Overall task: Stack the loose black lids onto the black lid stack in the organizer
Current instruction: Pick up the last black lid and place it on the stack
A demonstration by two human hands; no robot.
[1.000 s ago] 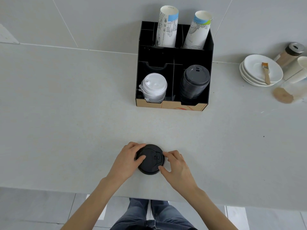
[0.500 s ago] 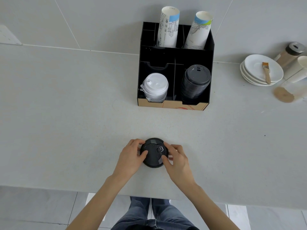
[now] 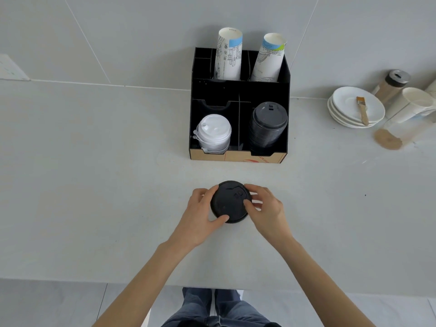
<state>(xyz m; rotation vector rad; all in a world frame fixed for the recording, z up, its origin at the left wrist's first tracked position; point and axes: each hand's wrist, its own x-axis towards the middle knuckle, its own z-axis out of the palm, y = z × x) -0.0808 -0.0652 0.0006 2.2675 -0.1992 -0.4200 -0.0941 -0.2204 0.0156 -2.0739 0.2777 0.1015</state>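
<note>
The loose black lids (image 3: 230, 201) sit as a small bunch on the near part of the counter (image 3: 94, 185), straight in front of the person. The left hand (image 3: 200, 214) and right hand (image 3: 265, 208) cup them from either side, fingers curled around the rim. This looks like the gathering step. Next they must be lifted and carried far-right onto the black lid stack (image 3: 268, 125) in the organizer (image 3: 238, 90), lined up squarely.
</note>
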